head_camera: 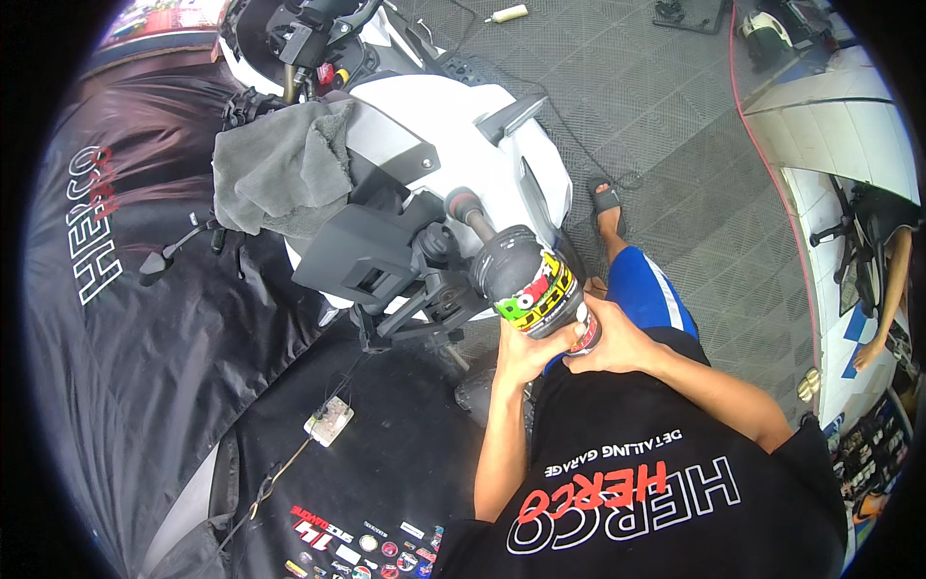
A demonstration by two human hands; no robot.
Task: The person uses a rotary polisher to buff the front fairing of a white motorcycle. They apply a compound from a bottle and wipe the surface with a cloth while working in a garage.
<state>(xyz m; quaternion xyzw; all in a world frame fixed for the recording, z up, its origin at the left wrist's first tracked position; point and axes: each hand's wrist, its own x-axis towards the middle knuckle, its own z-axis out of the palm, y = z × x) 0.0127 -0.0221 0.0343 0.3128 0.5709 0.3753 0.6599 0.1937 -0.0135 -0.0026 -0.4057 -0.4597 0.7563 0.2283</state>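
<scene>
Both my hands hold a black mini polisher [532, 286] covered in colourful stickers. Its metal shaft reaches up-left to a small round pad [461, 203], close to the white body panel [463, 123] of a motorcycle; contact cannot be told. My left hand [532, 351] grips the near left side of the tool. On its right side, my right hand [611, 336] wraps around the rear part, with some fingers hidden. Left of the pad are the black plastic dash housing [354, 253] and its bracket parts. A grey microfibre cloth [282, 170] lies draped over the motorcycle's front.
Black covers [181, 340] hang at the left. A power strip [329, 421] with cables lies lower left. A cable crosses the grey tiled floor [673, 145], where a bottle [506, 14] lies. A red hose [785, 195] runs along the right. Another person's arm [893, 289] shows far right.
</scene>
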